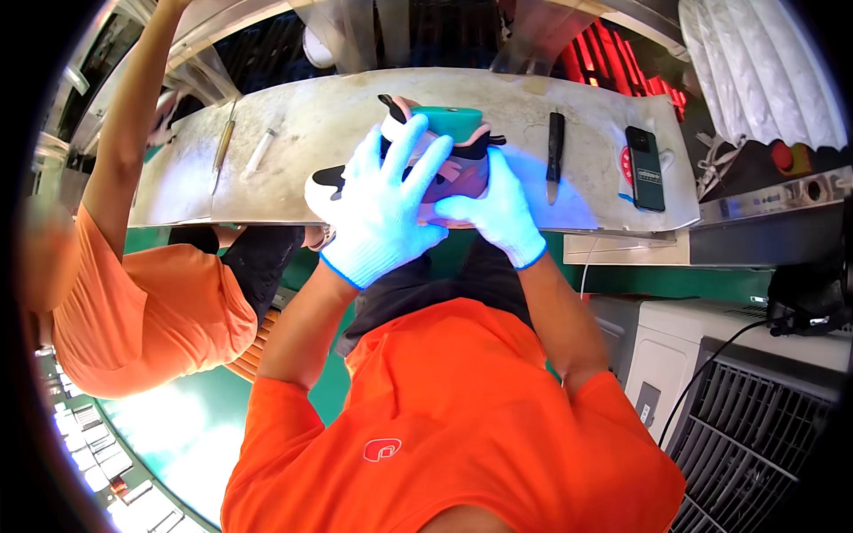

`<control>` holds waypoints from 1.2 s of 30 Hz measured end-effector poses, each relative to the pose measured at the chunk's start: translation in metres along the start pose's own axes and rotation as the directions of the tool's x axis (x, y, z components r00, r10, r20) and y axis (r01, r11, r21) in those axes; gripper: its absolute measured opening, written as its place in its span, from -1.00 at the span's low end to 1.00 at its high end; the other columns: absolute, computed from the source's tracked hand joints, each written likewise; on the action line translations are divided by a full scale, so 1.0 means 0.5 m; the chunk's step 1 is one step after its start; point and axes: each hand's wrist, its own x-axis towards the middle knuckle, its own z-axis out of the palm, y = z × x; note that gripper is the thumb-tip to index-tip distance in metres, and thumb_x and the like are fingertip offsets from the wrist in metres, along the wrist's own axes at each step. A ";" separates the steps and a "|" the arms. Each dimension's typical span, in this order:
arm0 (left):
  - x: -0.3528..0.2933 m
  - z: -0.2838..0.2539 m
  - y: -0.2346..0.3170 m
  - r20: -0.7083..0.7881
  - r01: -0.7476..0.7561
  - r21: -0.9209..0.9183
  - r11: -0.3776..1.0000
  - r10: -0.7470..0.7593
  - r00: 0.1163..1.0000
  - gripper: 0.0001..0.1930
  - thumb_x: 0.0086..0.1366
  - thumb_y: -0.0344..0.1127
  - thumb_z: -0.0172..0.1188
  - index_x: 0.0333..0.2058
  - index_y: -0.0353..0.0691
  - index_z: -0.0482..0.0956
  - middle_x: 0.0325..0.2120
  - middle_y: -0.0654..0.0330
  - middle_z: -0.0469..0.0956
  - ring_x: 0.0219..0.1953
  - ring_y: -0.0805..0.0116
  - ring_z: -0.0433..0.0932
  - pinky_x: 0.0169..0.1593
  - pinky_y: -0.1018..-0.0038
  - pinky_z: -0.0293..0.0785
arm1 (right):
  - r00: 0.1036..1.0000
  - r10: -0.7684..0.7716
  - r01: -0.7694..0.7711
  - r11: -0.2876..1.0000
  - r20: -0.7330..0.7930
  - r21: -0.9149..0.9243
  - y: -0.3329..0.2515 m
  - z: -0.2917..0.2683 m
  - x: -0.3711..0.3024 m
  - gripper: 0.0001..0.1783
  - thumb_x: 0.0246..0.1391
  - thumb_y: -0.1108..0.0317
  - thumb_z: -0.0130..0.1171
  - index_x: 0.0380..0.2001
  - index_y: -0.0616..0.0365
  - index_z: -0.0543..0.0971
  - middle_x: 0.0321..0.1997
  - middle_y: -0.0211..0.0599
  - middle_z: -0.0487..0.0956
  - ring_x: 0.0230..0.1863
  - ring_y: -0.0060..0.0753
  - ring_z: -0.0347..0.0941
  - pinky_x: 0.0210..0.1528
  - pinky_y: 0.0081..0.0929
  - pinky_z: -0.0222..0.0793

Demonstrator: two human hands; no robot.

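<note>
A sneaker (462, 179) with dark, pink and white parts lies across the near edge of the worktable, its toe toward the left. From its opening rises a teal shoe last (451, 119). My left hand (378, 209), in a white glove lit bluish, lies over the shoe's upper, fingers reaching toward the last. Against the heel end, my right hand (500, 213), gloved alike, grips the side with its thumb pointing inward. Both hands are closed around the shoe and cover much of it.
Right of the shoe lies a black-handled knife (555, 151), then a dark phone (646, 169). A syringe-like white tube (260, 151) and a slim pointed tool (224, 147) rest on the worktable (311, 111) at left. A co-worker in orange (169, 302) sits close by on the left.
</note>
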 end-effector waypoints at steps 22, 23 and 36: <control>0.013 -0.014 -0.060 0.157 0.383 -0.289 0.877 -0.351 0.923 -0.01 -0.23 -0.02 0.72 0.28 -0.13 0.60 -0.06 0.03 0.74 0.02 -0.14 0.72 0.14 0.08 0.62 | 0.996 0.090 -0.094 0.974 0.030 0.207 0.019 0.020 -0.014 0.06 -0.14 0.45 0.75 0.39 0.37 0.34 0.33 -0.12 0.58 0.31 -0.30 0.58 0.39 -0.23 0.55; 0.018 -0.004 -0.050 0.112 0.362 -0.290 0.886 -0.345 0.932 0.00 -0.23 -0.02 0.72 0.28 -0.15 0.59 -0.06 0.02 0.74 0.02 -0.14 0.72 0.14 0.08 0.62 | 0.995 0.100 -0.102 0.971 0.018 0.214 0.021 0.021 -0.012 0.08 -0.14 0.46 0.74 0.40 0.37 0.32 0.33 -0.12 0.58 0.31 -0.30 0.58 0.40 -0.23 0.55; 0.052 0.000 -0.007 0.099 0.383 -0.330 0.863 -0.372 0.923 -0.01 -0.30 -0.15 0.85 0.19 -0.22 0.59 -0.14 0.15 0.76 -0.12 0.18 0.83 0.00 0.30 0.75 | 0.879 0.245 -0.290 0.956 0.409 0.052 -0.011 -0.102 0.049 0.00 -0.13 0.75 0.62 0.44 0.34 0.45 0.33 -0.15 0.64 0.28 -0.33 0.61 0.30 -0.24 0.66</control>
